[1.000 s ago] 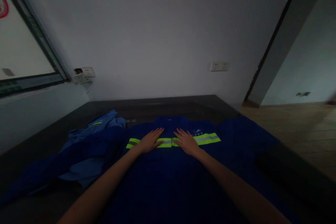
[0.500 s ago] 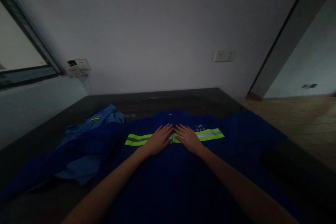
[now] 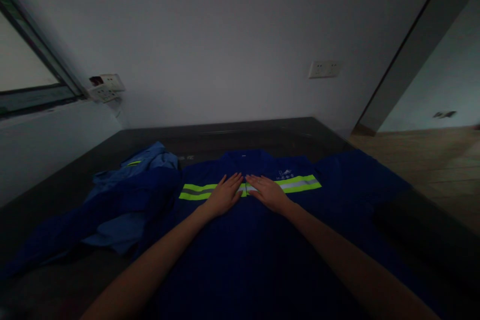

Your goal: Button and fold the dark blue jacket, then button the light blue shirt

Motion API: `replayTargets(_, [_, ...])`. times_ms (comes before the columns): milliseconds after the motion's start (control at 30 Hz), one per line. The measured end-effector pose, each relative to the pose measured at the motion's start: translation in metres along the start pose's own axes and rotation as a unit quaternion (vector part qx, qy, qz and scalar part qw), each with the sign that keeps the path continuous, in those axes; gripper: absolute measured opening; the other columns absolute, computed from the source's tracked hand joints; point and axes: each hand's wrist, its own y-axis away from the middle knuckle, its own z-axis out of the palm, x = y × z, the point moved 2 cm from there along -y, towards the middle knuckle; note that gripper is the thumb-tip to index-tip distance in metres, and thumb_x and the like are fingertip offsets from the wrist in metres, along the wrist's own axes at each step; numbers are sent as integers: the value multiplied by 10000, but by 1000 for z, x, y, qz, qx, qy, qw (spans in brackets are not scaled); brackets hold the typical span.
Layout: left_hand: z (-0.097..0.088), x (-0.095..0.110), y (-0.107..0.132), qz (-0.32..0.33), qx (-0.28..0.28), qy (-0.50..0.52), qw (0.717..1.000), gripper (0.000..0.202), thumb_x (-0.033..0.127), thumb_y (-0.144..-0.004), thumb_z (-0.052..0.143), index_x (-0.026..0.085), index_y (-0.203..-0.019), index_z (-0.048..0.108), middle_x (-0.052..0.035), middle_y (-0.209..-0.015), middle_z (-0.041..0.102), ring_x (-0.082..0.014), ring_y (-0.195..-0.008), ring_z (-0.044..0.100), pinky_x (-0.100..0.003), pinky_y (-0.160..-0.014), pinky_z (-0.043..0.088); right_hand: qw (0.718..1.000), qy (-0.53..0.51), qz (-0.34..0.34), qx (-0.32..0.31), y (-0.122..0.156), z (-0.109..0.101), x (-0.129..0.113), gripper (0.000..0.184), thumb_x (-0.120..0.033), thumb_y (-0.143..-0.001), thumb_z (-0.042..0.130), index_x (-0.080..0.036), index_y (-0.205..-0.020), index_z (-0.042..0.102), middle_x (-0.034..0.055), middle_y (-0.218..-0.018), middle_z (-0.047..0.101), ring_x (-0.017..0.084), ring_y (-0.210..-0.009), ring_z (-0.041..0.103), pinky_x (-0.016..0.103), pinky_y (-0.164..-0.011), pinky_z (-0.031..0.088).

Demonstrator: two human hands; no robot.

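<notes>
A dark blue work jacket (image 3: pixel 240 240) lies spread out on a dark table, its collar toward the wall. Across its chest runs a yellow-green and silver reflective stripe (image 3: pixel 300 183), with a small white logo above the stripe on the right. My left hand (image 3: pixel 225 194) rests flat on the chest, fingers stretched toward the middle, over the stripe. Mirroring it, my right hand (image 3: pixel 269 193) lies flat on the other side of the front opening. The fingertips of both hands almost meet at the centre. Neither hand grips the cloth.
To the left lies a crumpled lighter blue garment (image 3: pixel 116 230), partly under a dark blue sleeve. The dark table (image 3: pixel 210 135) meets a pale wall with a socket (image 3: pixel 324 69) on the right and more sockets (image 3: pixel 107 88) near the window. Tiled floor (image 3: pixel 431 150) shows at right.
My hands have settled flatter on the jacket's chest, the fingers closer together. The view has tilted slightly, so the wall sockets and table edge sit a little higher.
</notes>
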Motion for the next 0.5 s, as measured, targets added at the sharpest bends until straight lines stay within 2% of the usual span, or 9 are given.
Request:
replayTargets(233, [-1,0,1,-12,-2,-17,1000,519,382,-959,302,204,-1447,305,-81,-1512,310,-199,-1414,235,-492,-1146,191,999,-13,13,-44,-1,6,5,458,-416,-970,347,-195,-1338,505,88,-1409,466,201,-1336,383,457,-1116,259])
replayTargets(500, [2,-2,1,1,1,-34,999,490,401,-971,266,300,-1450,292,-49,-1526,290,-202,-1420,218,-504,-1138,192,996,-16,15,-85,3,6,5,552,-507,-953,324,-241,-1436,350,76,-1487,348,228,-1398,253,536,-1120,187])
